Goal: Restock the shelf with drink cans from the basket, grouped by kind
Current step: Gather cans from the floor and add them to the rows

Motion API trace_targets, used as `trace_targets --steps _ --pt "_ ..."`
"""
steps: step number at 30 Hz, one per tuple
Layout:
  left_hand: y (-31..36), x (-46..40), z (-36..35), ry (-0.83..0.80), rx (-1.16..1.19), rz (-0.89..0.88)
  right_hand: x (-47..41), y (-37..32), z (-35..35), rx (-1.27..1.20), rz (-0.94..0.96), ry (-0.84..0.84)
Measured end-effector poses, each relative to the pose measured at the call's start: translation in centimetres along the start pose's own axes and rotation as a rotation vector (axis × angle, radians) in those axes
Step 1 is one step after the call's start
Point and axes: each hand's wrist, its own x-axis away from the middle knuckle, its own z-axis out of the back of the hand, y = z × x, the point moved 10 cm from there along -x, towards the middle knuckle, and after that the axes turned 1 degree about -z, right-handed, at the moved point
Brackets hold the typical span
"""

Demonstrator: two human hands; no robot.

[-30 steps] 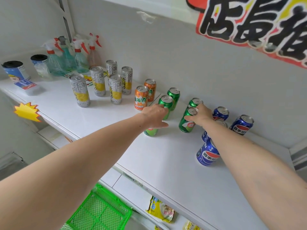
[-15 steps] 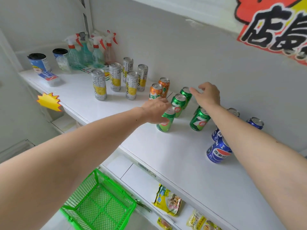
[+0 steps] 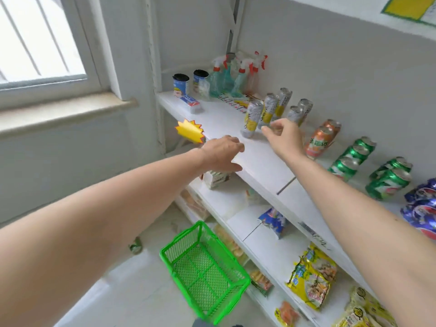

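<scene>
Head camera is showing both hands reaching over the white shelf (image 3: 259, 161). Left hand (image 3: 221, 154) is hovering at the front edge, fingers spread, holding nothing. Right hand (image 3: 283, 138) is half open, empty, fingertips near the tall silver-and-yellow cans (image 3: 253, 118). Green plastic basket (image 3: 205, 270) is sitting empty on the floor.

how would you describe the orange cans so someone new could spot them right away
Look along the top white shelf, past the tall silver-and-yellow cans near the right hand. The orange cans come next, before the green cans; they are the only orange ones there.
</scene>
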Motion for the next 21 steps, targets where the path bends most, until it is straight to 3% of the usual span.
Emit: trace_targets --steps 11,21 --pt "-20.4 16.6 -3.3 -0.091 0.084 0.341 6.4 -12.0 -22.9 -0.031 0.084 -0.306" --pt "-34.8 21.1 -8.5 -0.193 0.141 0.511 4.5 -15.8 -39.0 0.005 0.130 -0.474"
